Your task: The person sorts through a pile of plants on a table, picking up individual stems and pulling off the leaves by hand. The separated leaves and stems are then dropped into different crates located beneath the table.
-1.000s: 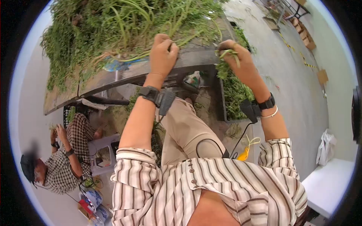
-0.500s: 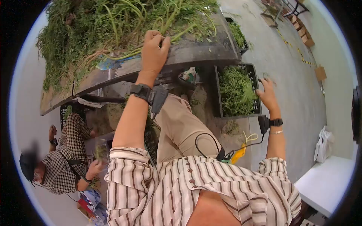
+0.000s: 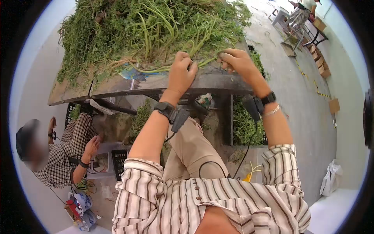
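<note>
Green leafy stems point(image 3: 156, 27) are heaped across a dark tabletop point(image 3: 210, 82). My left hand point(image 3: 182, 74) is closed on a long green stem point(image 3: 156, 71) at the table's front edge. To its right, my right hand point(image 3: 239, 64) has its fingers pressed together at the right end of the stem; what lies between the fingertips is too small to make out. A blue piece point(image 3: 144, 75) lies under the stem, left of my left hand. Below my right forearm stands a black crate point(image 3: 232, 132) with green leaves point(image 3: 247, 124) in it.
At the left a person in checked clothes point(image 3: 58, 167) sits beside a grey bin point(image 3: 103, 150) and a black crate point(image 3: 119, 160). Cardboard boxes point(image 3: 322, 66) line the right wall. A white bag point(image 3: 332, 177) hangs low at the right. Another person point(image 3: 306, 7) is far back.
My right hand has moved from above the crate to the table, beside my left hand, and its fingers have closed. The view has shifted. The seated person's near hand now shows without greenery.
</note>
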`<state>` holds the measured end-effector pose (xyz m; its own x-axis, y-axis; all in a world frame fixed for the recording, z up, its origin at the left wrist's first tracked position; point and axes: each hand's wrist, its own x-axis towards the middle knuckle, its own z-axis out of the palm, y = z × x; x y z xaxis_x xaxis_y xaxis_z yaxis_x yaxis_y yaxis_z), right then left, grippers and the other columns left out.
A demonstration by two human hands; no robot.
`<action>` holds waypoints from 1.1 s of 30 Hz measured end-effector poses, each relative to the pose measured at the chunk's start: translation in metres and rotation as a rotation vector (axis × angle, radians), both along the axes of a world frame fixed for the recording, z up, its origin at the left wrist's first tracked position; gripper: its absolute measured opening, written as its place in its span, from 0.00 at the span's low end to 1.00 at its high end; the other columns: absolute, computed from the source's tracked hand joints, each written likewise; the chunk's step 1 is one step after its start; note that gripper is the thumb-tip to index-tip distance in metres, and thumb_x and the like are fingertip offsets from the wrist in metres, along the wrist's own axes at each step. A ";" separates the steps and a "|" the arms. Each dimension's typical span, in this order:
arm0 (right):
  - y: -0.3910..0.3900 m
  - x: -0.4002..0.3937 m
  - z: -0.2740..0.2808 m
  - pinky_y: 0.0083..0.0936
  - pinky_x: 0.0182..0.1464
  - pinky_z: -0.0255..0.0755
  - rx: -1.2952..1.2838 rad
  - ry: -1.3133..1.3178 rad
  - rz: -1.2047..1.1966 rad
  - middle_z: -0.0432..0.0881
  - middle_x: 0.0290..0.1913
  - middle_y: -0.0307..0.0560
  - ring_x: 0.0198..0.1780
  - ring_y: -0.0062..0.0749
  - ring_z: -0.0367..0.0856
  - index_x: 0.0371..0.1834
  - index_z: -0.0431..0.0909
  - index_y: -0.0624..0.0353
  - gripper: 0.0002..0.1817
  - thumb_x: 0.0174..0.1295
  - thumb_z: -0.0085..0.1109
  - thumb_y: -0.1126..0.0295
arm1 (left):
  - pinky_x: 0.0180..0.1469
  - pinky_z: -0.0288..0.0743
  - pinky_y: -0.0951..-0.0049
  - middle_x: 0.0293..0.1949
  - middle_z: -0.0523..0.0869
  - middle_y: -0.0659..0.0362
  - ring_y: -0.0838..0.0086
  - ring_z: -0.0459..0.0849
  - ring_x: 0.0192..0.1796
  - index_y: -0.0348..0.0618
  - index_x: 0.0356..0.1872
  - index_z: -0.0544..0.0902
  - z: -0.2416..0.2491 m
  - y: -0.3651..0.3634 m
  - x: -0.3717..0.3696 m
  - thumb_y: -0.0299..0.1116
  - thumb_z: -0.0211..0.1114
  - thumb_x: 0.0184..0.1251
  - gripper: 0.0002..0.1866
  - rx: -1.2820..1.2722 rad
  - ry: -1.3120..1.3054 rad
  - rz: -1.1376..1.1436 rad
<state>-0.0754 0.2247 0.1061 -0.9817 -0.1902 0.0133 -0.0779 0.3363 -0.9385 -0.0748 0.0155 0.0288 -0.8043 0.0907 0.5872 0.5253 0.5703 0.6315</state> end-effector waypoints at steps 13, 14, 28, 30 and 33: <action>-0.061 -0.056 -0.024 0.21 0.19 0.56 -0.502 -0.308 0.049 0.70 0.21 0.37 0.18 0.20 0.64 0.23 0.72 0.59 0.13 0.61 0.58 0.65 | 0.36 0.72 0.59 0.40 0.74 0.50 0.54 0.77 0.35 0.34 0.25 0.74 0.004 0.004 0.003 0.26 0.65 0.54 0.08 0.052 0.121 -0.011; -0.061 -0.053 -0.023 0.21 0.19 0.56 -0.497 -0.310 0.051 0.70 0.21 0.37 0.18 0.20 0.64 0.23 0.72 0.59 0.13 0.61 0.58 0.65 | 0.36 0.72 0.59 0.40 0.74 0.50 0.53 0.77 0.35 0.34 0.26 0.74 0.005 0.003 0.003 0.26 0.65 0.54 0.08 0.063 0.116 -0.009; -0.060 0.000 -0.031 0.21 0.22 0.60 -0.362 -0.042 -0.103 0.73 0.19 0.38 0.19 0.20 0.66 0.25 0.77 0.66 0.13 0.61 0.58 0.66 | 0.36 0.73 0.64 0.37 0.78 0.52 0.58 0.79 0.36 0.42 0.48 0.73 0.008 0.004 0.004 0.29 0.64 0.58 0.16 0.065 0.054 -0.001; -0.053 0.001 -0.037 0.21 0.23 0.59 -0.348 -0.028 -0.102 0.72 0.19 0.37 0.19 0.19 0.65 0.25 0.78 0.65 0.13 0.61 0.58 0.66 | 0.36 0.73 0.64 0.36 0.78 0.52 0.57 0.79 0.36 0.42 0.48 0.73 0.013 0.007 0.007 0.30 0.65 0.58 0.16 0.061 0.020 0.010; -0.057 0.007 -0.037 0.21 0.23 0.57 -0.292 0.005 -0.127 0.69 0.18 0.35 0.20 0.17 0.63 0.24 0.78 0.64 0.13 0.61 0.58 0.66 | 0.35 0.73 0.63 0.36 0.79 0.51 0.54 0.79 0.35 0.43 0.47 0.74 0.011 0.007 0.008 0.31 0.64 0.59 0.15 0.062 -0.017 0.017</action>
<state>-0.0684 0.1676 0.0692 -0.9971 -0.0539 0.0539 -0.0571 0.0602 -0.9966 -0.0667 0.0221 0.0402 -0.8153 0.0413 0.5775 0.5050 0.5386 0.6745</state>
